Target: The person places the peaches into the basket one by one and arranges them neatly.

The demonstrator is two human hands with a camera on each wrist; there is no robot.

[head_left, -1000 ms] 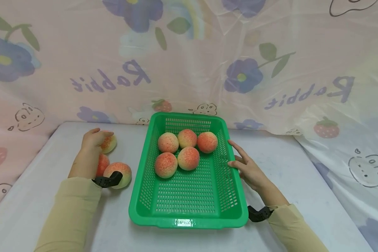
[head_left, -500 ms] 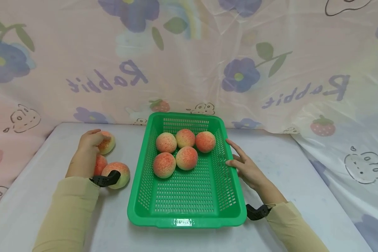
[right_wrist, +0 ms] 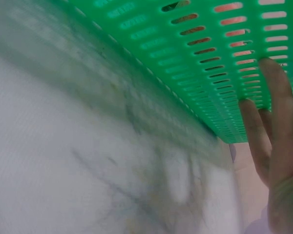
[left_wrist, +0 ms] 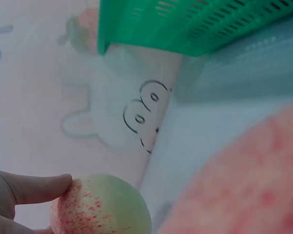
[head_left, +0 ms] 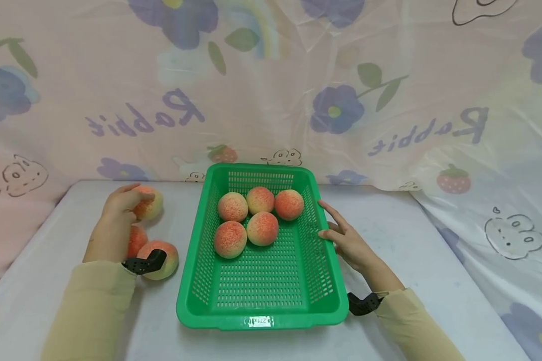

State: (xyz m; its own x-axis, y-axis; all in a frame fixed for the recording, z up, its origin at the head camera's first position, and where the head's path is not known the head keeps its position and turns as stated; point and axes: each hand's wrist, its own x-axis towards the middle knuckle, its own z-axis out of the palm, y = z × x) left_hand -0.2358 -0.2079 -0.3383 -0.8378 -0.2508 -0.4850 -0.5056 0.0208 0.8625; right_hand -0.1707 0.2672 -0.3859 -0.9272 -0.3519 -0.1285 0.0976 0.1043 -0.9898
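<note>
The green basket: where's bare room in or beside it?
Bare: the near end of the basket, bordered by five peaches; the table between right hand and patterned cloth. Crowded: the basket's far end, and leftward, where the left hand grips one peach near two more.

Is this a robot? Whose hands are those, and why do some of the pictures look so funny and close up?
No robot here: these are a person's two bare hands. The wide pictures come from a camera on the person's head, looking forward and down. The close ones come from cameras worn on each wrist. On the white table sits a green basket with five peaches inside. The left hand holds another peach beside the basket, and two more peaches lie near that wrist. The right hand touches the basket's other side.
</note>
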